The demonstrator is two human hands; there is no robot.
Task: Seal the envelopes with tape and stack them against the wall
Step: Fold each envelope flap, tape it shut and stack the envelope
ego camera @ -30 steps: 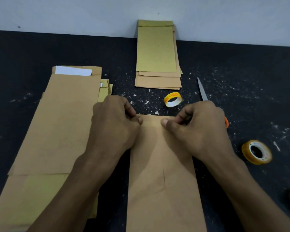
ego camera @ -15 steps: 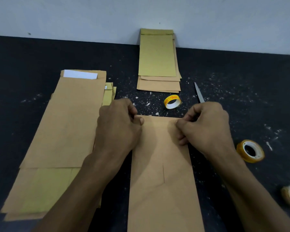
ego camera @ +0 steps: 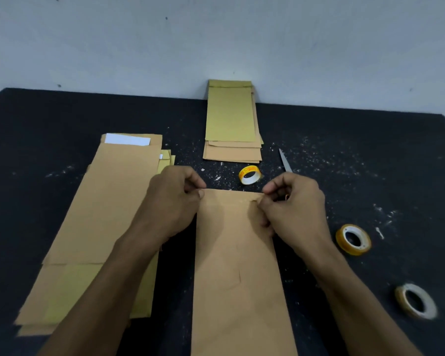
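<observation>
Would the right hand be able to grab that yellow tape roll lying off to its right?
Probably yes. The right hand pinches the envelope's top corner, so it must let go first; only bare dark table lies between it and the yellow tape roll.

The envelope (ego camera: 238, 265) under my hands is brown paper, matt and a little creased. The pile of envelopes (ego camera: 100, 222) left of it is the same dull paper, with smooth white paper (ego camera: 128, 140) sticking out. The tape rolls (ego camera: 353, 239) right of it look like shiny plastic. The table (ego camera: 370, 150) is black, matt and speckled with white bits. The wall (ego camera: 216, 42) looks smooth and dull.
</observation>
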